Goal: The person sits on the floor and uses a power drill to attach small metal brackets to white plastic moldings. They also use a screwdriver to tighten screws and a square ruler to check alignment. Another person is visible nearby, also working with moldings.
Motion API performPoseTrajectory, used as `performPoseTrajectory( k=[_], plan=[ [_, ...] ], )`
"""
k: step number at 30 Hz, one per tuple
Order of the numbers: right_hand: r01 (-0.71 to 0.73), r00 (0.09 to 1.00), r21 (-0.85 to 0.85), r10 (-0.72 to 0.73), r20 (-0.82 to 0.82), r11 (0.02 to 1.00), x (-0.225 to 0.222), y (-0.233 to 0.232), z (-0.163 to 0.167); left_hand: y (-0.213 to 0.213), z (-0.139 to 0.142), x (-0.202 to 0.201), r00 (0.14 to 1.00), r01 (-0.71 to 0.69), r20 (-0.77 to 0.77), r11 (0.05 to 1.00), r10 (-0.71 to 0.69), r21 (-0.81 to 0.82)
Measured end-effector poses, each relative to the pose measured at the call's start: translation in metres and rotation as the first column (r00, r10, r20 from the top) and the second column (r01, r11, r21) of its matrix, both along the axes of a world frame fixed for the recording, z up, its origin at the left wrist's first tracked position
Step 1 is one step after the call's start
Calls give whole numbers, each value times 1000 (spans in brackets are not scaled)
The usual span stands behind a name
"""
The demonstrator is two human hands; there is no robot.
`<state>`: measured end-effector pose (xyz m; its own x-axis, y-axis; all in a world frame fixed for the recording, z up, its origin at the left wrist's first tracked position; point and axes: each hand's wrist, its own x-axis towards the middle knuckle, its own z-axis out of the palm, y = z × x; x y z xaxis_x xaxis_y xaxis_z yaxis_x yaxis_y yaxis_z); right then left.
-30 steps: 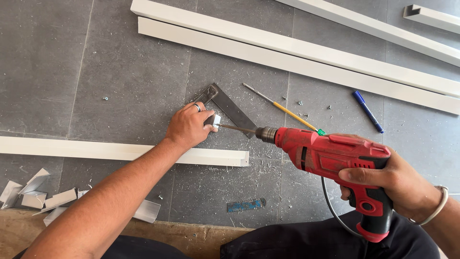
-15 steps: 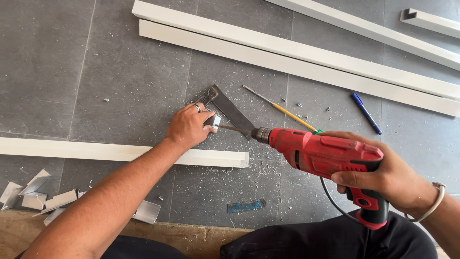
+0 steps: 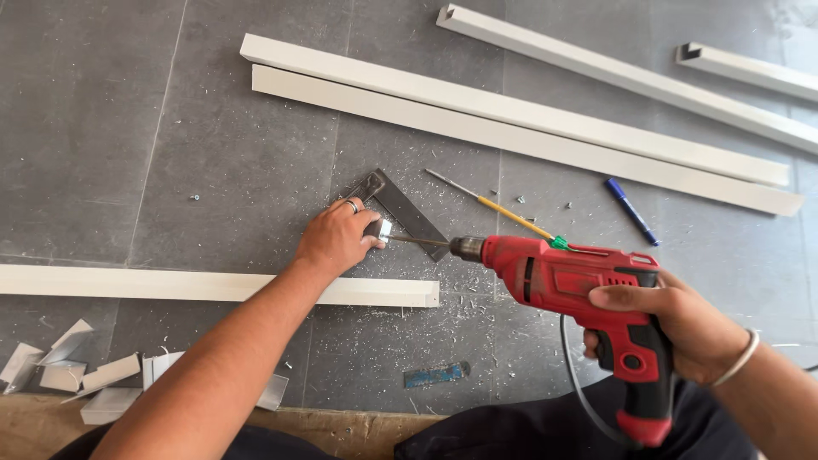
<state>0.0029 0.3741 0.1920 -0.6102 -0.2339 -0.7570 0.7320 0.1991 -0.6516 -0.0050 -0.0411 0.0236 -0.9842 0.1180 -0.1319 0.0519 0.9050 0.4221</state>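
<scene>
Fingers [image 3: 362, 228] of the left hand [image 3: 336, 241] are curled down tight on a small shiny metal piece [image 3: 384, 230], pinning it to the grey floor [image 3: 213, 153]. That piece sits on the floor just beside a dark metal square [image 3: 405, 213], right at the fingertips.

From the head view, the right hand [image 3: 673, 328] is wrapped around the grip of a red drill [image 3: 579, 285], with one finger lying along the red body. The thin drill bit [image 3: 419, 242] points sideways and its tip meets the little metal piece.

A long white strip [image 3: 213, 285] lies under the left wrist. More white strips [image 3: 528, 128] lie farther away. A yellow screwdriver [image 3: 503, 210] and a blue pen [image 3: 632, 212] rest on the floor near the drill. Small white offcuts [image 3: 85, 375] sit in a heap at the near left, and tiny metal chips are scattered all around.

To drill well here, the bit should stay straight and level, and the push should be slow and gentle. The holding fingers look very close to the bit, so they should stay to the side of it. The piece is small and could spin, so it needs a firm press.
</scene>
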Motion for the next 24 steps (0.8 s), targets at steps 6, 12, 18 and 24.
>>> performPoseTrajectory(
  k=[6,12,18,24],
  plan=[
    [168,966,48,-174,191,985,23,39,10,12,19,12,997,-77,19,997,78,-21],
    [128,960,182,-168,225,975,19,79,-30,31,28,37,974,-204,-91,978,207,39],
    [-407,906,790,312,285,459,-5,102,-66,45,21,57,943,-278,-165,957,288,82],
    [-316,468,941,882,43,121,-48,64,-67,49,19,65,941,-277,-181,959,285,67]
  ],
)
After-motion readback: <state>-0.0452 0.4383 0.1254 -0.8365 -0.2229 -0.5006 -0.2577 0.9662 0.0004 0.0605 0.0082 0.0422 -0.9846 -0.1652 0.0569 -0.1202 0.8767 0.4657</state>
